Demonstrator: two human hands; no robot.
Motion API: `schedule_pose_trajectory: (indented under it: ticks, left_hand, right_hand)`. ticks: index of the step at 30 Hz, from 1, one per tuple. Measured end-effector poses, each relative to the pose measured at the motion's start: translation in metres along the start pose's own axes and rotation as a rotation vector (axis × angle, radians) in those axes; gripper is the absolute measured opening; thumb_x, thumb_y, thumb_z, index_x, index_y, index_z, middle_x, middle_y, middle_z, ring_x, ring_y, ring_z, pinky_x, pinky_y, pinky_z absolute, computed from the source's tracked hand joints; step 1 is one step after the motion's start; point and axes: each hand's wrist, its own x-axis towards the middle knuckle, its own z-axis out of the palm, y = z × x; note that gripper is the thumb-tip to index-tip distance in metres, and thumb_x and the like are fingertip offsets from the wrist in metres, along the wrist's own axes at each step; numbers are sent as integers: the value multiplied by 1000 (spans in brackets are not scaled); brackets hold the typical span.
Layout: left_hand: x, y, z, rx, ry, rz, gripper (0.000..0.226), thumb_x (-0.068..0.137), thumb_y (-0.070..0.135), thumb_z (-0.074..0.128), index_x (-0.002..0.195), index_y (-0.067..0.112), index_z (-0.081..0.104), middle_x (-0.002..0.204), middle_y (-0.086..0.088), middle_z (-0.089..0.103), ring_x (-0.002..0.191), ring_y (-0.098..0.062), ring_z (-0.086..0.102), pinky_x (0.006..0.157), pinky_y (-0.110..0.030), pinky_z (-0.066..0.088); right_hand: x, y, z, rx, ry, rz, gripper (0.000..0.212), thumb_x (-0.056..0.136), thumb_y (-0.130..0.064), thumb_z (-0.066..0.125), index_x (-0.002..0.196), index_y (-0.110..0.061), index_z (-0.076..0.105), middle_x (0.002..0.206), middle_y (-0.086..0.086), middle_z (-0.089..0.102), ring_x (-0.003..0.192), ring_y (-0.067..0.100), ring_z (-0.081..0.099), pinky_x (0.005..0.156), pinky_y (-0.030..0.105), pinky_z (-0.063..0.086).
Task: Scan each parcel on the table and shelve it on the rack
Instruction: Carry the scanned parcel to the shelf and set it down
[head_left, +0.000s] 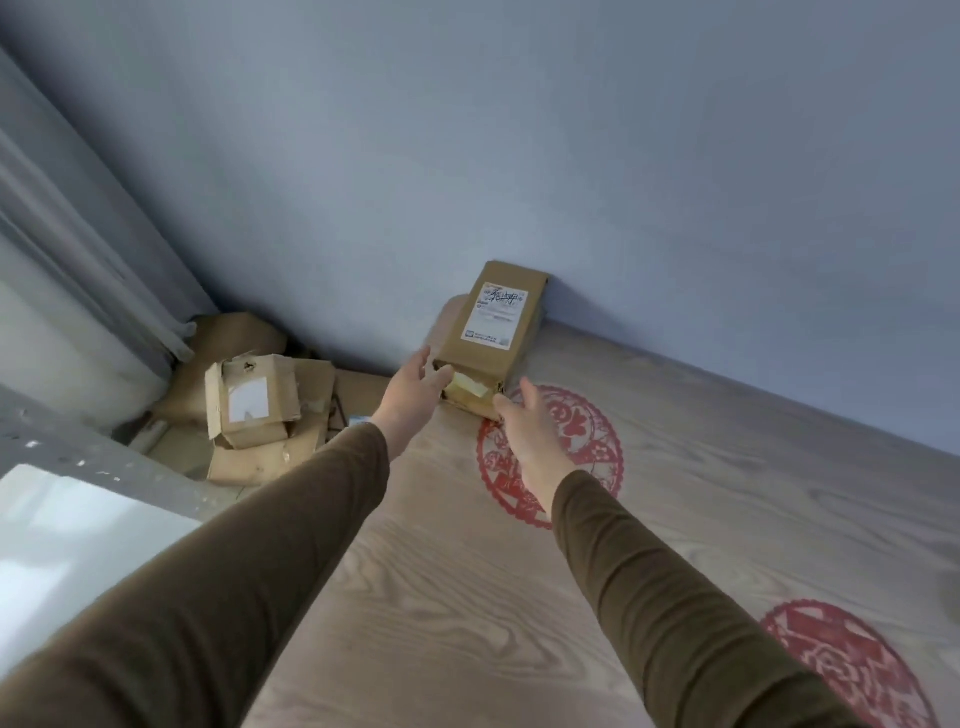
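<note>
One parcel (496, 332) sits at the far end of the surface (467, 597), its back end right up against the blue wall (519, 130), white label (494, 317) facing up with dark scribble across it. Two hands are out in front. Left hand (415, 395) reaches to the parcel's near left corner, fingers spread, fingertips at the box edge. Right hand (530, 426) comes to the near right corner, thumb touching the bottom edge. Neither grip is clenched: both hands are open around the near end, and whether they actually press on the cardboard I cannot tell. Yellowish tape (467, 387) shows on the near face between the hands. Two brown sleeves (260, 545) run back toward the camera.

Two red paper-cut roundels lie flat on the wood: one (582, 441) just beside and partly under the right hand, the other (852, 670) well apart at the lower right. Nothing stands between the hands and the parcel.

Off the left edge of the surface, down on the floor, lies a heap of cardboard (260, 415): one torn box (249, 400) with a white patch on top, and flattened sheets beneath, too jumbled to count. A grey curtain (78, 234) hangs at far left, and a pale window ledge (78, 545) fills the lower left corner.
</note>
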Motion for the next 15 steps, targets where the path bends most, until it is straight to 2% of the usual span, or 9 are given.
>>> schedule_pose_trajectory:
  ticks: [2, 3, 5, 7, 10, 13, 15]
  left_hand:
    - [18, 3, 6, 57, -27, 3, 67, 104, 32, 58, 162, 21, 28, 159, 1, 44, 143, -20, 44, 118, -36, 34]
    - [24, 5, 9, 76, -40, -2, 62, 104, 31, 58, 160, 23, 32, 151, 3, 52, 136, -18, 49, 115, -35, 38]
    - [33, 5, 16, 81, -69, 2, 49, 102, 31, 58, 148, 22, 46, 129, 6, 62, 116, -15, 58, 99, -29, 47]
    - [35, 2, 21, 64, -72, 5, 33, 102, 29, 57, 134, 22, 56, 117, 2, 68, 103, -15, 63, 84, -23, 48]
    - [23, -10, 31, 20, -51, -6, 17, 103, 27, 55, 116, 34, 64, 111, 7, 75, 107, -16, 70, 93, -32, 54]
    - [-5, -23, 48, -93, -86, -84, 24, 107, 19, 52, 126, 30, 64, 112, 11, 75, 106, -11, 70, 90, -25, 52]
    - [-28, -32, 58, -110, -97, -84, 29, 107, 14, 52, 130, 29, 61, 111, 11, 74, 101, -7, 70, 86, -21, 54]
  right_hand:
    - [12, -3, -3, 65, -56, 45, 73, 107, -29, 57, 167, -27, 15, 173, 2, 20, 156, 25, 27, 122, 47, 29]
    - [16, -5, -5, 93, -87, 62, 75, 106, -29, 57, 167, -28, 14, 173, 1, 20, 155, 25, 29, 121, 47, 30]
    - [23, -5, -10, 110, -139, 76, 76, 106, -30, 58, 167, -29, 12, 172, -1, 22, 154, 24, 31, 119, 45, 31]
    - [25, -2, -16, 97, -150, 68, 72, 107, -29, 55, 167, -26, 15, 170, -1, 27, 154, 23, 31, 119, 43, 30]
    - [22, 9, -27, 65, -114, 47, 61, 107, -31, 52, 163, -25, 30, 163, -2, 40, 147, 21, 40, 119, 43, 34]
    - [6, 25, -43, 50, -70, 14, 44, 108, -29, 51, 151, -25, 49, 141, -7, 59, 123, 13, 57, 102, 32, 44]
    - [-10, 37, -52, 48, -53, 3, 39, 107, -30, 54, 147, -27, 56, 135, -7, 66, 117, 12, 63, 96, 27, 49]
